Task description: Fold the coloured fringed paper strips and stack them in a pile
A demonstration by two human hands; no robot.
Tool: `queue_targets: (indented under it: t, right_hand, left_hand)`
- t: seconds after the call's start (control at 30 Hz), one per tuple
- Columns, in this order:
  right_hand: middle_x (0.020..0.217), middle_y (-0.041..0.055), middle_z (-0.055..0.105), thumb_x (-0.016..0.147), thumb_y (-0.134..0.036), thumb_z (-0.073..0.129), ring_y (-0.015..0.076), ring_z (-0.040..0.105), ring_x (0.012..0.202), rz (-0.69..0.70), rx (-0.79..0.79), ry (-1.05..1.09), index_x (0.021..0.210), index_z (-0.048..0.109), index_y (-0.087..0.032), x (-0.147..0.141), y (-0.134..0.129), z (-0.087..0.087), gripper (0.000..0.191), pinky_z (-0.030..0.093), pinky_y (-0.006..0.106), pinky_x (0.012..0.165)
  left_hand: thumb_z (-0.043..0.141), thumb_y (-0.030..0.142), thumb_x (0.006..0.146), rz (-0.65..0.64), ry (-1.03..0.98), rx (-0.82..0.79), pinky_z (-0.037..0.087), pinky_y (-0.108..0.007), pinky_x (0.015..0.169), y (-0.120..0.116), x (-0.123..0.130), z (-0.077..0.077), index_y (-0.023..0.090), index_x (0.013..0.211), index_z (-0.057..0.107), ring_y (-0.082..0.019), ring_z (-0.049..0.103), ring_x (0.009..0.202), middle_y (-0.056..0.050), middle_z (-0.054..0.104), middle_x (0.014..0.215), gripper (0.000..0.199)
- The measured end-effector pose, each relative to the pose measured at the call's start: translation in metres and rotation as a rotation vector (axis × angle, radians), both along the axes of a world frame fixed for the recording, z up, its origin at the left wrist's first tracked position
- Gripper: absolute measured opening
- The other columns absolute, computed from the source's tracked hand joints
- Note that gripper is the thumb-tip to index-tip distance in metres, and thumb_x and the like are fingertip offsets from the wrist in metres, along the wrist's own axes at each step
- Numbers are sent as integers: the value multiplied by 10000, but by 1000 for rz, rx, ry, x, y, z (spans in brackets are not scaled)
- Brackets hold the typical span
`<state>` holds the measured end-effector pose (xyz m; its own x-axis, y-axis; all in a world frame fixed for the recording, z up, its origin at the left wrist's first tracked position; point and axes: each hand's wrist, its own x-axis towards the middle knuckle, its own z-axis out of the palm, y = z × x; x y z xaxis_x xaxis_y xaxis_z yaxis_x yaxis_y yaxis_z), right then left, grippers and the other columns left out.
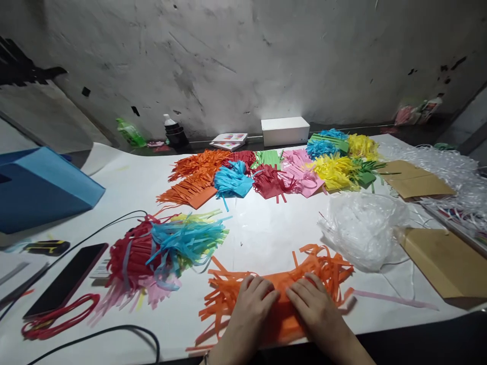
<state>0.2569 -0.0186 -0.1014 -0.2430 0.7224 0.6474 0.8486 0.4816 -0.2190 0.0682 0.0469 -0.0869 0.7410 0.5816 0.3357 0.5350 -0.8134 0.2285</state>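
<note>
An orange fringed paper (283,319) lies across the near middle of the white-covered table, its cut strips spreading to both sides. My left hand (254,304) rests on its left part with the fingers curled against the paper. On the right part, my right hand (312,304) presses with its fingers bent over the paper's upper edge. Both hands are close together with a short stretch of orange between them; the thumbs are mostly hidden. To the left lies a heap of red, blue, yellow and pink fringed paper (133,258).
Fringed bundles, among them a blue one (233,180), line the back. Clear plastic (361,228) and brown envelopes (445,258) lie right. A phone (66,279), red cord (63,319), cutter (47,247) and blue box (45,187) are left. A white box (285,132) stands by the wall.
</note>
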Motion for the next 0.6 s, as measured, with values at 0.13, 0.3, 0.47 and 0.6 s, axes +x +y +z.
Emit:
queue_targets:
  t: [0.13,0.3,0.47,0.6]
  right_hand:
    - [872,39,705,1043,-118,329,179,638,849,3,17,-9,967,672,-157,-2,0,-11,353,394,399,1032]
    - [925,49,711,1041,-105,326,190,638,909,11,-27,-36,978,672,-149,3,-9,-13,355,368,412,1071]
    - [899,46,707,1031,-84,332,188,634,900,37,-25,-46,957,668,-145,3,-12,-11,350,339,421,1085]
    - [942,34,702,1036,-127,369,197,621,972,28,-78,19,920,648,-190,8,-11,-9,309,333,433,1072]
  left_hand:
    - [628,230,958,-47,-62,100,348,-368,886,-1,-17,-10,260,948,667,-201,562,861,-3,681,891,51]
    - [668,317,939,-58,-48,95,284,-380,942,-8,-28,-10,281,976,664,-197,594,880,29,719,865,51]
    - [666,296,928,46,-138,-18,270,-412,957,-23,-22,-8,268,985,663,-219,607,907,19,739,890,64]
    - [577,131,957,97,-147,-100,283,-412,938,-22,-21,-11,237,868,627,-211,600,922,25,734,906,147]
